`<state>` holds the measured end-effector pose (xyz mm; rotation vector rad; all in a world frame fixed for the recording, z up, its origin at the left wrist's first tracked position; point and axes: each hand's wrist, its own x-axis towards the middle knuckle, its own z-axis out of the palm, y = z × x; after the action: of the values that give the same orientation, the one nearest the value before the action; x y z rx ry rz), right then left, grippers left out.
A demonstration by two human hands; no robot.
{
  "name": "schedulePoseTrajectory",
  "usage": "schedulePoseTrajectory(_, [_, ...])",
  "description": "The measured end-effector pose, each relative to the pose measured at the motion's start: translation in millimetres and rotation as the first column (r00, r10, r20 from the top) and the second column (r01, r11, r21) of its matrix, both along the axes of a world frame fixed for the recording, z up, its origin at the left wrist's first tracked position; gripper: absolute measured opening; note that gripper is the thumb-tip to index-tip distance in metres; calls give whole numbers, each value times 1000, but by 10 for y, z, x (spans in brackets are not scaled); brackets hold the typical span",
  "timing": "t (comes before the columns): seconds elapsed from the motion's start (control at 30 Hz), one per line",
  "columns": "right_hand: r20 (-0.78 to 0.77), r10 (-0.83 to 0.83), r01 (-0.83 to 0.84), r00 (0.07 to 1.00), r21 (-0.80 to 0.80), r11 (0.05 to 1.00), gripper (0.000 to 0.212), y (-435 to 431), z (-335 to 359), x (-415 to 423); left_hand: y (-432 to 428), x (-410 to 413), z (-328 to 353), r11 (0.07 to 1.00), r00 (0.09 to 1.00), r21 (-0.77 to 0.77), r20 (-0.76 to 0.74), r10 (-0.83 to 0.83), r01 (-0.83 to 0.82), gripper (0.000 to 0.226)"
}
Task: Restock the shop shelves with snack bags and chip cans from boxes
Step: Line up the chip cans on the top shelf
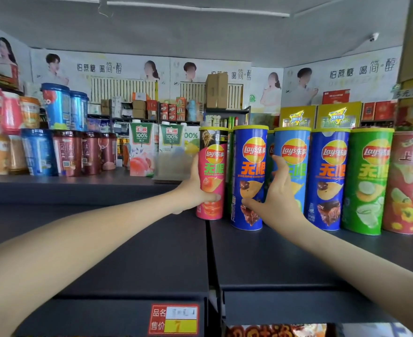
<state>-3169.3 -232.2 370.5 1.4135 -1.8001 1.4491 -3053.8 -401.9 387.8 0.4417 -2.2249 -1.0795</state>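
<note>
Chip cans occupy only the right part of the upper shelf (127, 251). The pink Lay's can (212, 171) stands upright at the left end of the row, just beside the dark blue Lay's can (249, 166). Whether its base already rests on the shelf cannot be told. The left hand (195, 188) grips the pink can, thumb across the front and fingers curled behind. The right hand (278, 203) holds the dark blue can, thumb on its lower front and fingers reaching round its right side.

To the right follow a light blue can (294, 152), a second dark blue can (329, 178), a green can (368, 181) and a red can (407, 183), all upright.

Assessment: can stocking is partly done. The shelf area left of the row carries no cans. No supply box and no snack bags are identifiable in view, so the remaining quantity cannot be judged.

Juice cartons (142, 149) and cup drinks (66, 152) stand behind. A price label (173, 318) sits on the shelf edge.
</note>
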Motion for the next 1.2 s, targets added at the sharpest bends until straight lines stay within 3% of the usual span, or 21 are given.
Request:
schedulePoseTrajectory(0.23, [88, 38, -42, 995, 45, 998, 109, -90, -53, 44, -74, -1, 4, 1000, 999, 3, 35, 2, -2, 117])
schedulePoseTrajectory(1.03, [84, -5, -8, 996, 155, 988, 113, -135, -56, 29, -207, 136, 57, 998, 991, -8, 119, 57, -56, 119])
schedulePoseTrajectory(1.2, [161, 43, -78, 986, 216, 973, 126, -139, -110, 36, -258, 194, 45, 997, 992, 10, 109, 70, -72, 118])
